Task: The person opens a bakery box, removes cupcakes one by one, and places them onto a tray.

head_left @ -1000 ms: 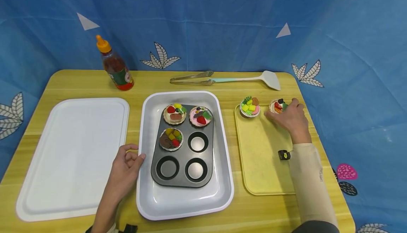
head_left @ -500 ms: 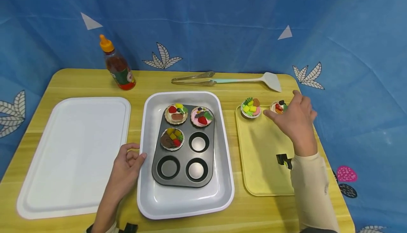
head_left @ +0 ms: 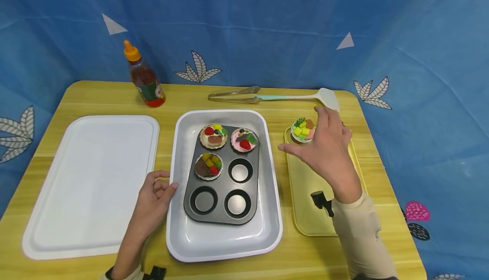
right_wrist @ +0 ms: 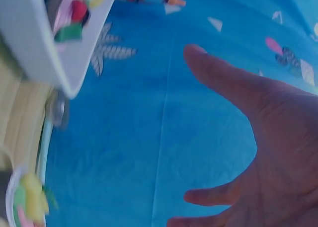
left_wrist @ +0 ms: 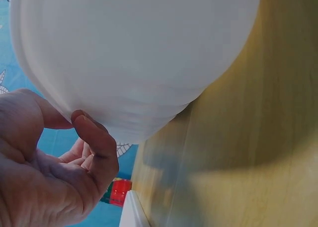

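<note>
My left hand (head_left: 154, 199) pinches the left rim of a deep white tray (head_left: 223, 248) between thumb and fingers, as the left wrist view also shows. Inside that tray lies a dark muffin tin (head_left: 221, 186). Three of its cups hold toy tarts: a cream one (head_left: 214, 137), a pink one (head_left: 244, 140) and a chocolate one (head_left: 208, 166). Above the yellow tray (head_left: 305, 212), my right hand (head_left: 328, 152) is spread with nothing in it. Just left of its fingers stands a fruit-topped tart (head_left: 302, 130). Another tart on that tray is almost wholly hidden behind the hand.
A flat white tray (head_left: 91, 182) lies to the left. Along the back of the wooden table are a sauce bottle (head_left: 147, 82), metal tongs (head_left: 233, 94) and a white spatula (head_left: 326, 98). A blue patterned cloth (head_left: 259, 29) hangs behind.
My right hand has come away from the far-right tart, rising and moving left toward the fruit-topped tart, its fingers spreading. The left hand stays at the tray's rim.
</note>
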The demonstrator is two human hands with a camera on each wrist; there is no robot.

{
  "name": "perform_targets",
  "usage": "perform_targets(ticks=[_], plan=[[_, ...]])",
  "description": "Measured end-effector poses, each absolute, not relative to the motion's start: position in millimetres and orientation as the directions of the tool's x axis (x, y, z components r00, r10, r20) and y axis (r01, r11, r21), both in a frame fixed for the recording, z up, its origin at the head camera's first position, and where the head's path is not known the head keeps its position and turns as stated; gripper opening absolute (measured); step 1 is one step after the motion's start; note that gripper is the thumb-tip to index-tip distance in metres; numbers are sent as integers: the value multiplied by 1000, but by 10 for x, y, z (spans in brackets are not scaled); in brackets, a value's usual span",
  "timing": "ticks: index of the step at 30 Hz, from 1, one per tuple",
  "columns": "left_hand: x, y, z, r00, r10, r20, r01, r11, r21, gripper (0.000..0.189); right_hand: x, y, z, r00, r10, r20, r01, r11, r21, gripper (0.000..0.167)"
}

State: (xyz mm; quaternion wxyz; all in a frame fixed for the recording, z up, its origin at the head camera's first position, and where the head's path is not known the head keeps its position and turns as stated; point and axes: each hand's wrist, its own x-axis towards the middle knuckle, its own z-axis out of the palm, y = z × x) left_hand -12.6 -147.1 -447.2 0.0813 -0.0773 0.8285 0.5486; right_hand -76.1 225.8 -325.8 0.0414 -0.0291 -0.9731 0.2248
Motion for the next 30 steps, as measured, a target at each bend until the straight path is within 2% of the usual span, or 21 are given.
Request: perform_targets(ticks=[9, 14, 24, 30], plan=[[-125, -1459, -4467, -975, -38, -220, -218, 367, 904, 37, -778, 1743, -3346, -997, -74, 3, -68, 890, -450, 125], [-137, -1475, -4467, -979, -42, -198, -199, 375, 906, 35, -793, 1409, -3429, -987, -158, -23, -125, 858, -499, 121], [-124, -1485, -4474, -976, -23, -219, -213, 340, 916, 35, -841, 995, -3659, -958, -247, -148, -145, 859, -492, 102], [-135, -1507, -4458, -976, -23, -216, -210, 358, 910, 38, -877, 864, -3772, -936, -266, -230, -126, 865, -486, 112]])
